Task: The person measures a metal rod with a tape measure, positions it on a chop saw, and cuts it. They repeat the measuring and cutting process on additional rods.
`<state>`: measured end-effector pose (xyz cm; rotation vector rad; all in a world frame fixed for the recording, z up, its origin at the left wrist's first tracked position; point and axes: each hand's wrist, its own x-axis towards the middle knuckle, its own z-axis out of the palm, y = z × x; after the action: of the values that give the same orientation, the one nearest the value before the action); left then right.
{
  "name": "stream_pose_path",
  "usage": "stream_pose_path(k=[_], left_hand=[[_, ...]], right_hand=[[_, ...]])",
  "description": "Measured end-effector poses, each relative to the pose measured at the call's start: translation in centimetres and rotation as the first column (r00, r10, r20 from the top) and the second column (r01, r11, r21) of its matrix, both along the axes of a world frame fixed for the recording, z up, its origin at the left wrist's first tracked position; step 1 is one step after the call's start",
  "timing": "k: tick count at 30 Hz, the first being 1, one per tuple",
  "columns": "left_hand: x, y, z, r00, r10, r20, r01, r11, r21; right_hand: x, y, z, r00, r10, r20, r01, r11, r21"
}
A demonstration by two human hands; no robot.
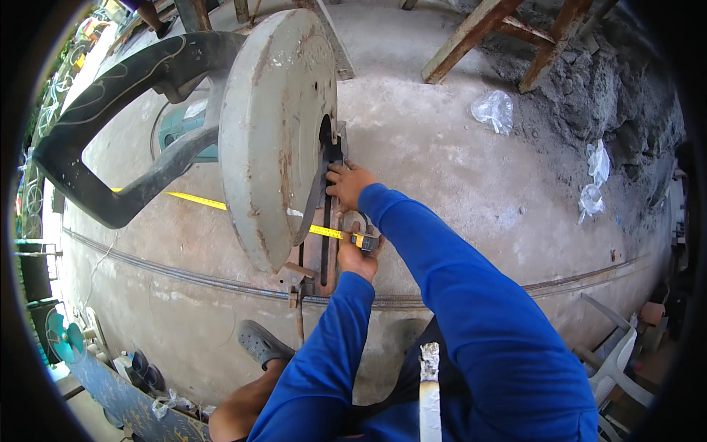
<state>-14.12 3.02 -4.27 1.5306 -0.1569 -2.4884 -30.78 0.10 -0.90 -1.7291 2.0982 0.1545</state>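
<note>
Looming closest to the head camera is the saw (276, 140) — its round grey guard and black handle fill the upper left and hide part of what lies behind. Just right of the guard, the left hand (356, 262) is curled round the case of a tape measure (366, 241), fingers closed on it. From that case the yellow strip (197, 200) runs off to the person's left, almost sideways and angled slightly away, passing out of sight behind the guard and showing again beyond it; where it ends I cannot tell. It crosses the long metal base (317, 258), which points away from the person. The right hand (350, 186) is farther out, beyond the strip, fingers half bent at the base near the guard — whether they grip anything is hidden. The left hand is the nearer to the tape.
</note>
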Motion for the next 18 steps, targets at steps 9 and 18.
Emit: stream_pose_path(k=[9, 18], left_hand=[[-0.7, -0.7, -2.3, 0.998, 0.010, -0.059, -0.008, 0.999, 0.031], [-3.4, -0.4, -3.7, 0.995, 0.061, -0.076, -0.063, 0.998, -0.026]], right_hand=[[-0.2, -0.4, 0.1, 0.999, -0.050, -0.012, 0.050, 0.999, -0.016], [-1.6, 3.1, -1.7, 0.996, -0.077, 0.054, 0.092, 0.924, -0.371]])
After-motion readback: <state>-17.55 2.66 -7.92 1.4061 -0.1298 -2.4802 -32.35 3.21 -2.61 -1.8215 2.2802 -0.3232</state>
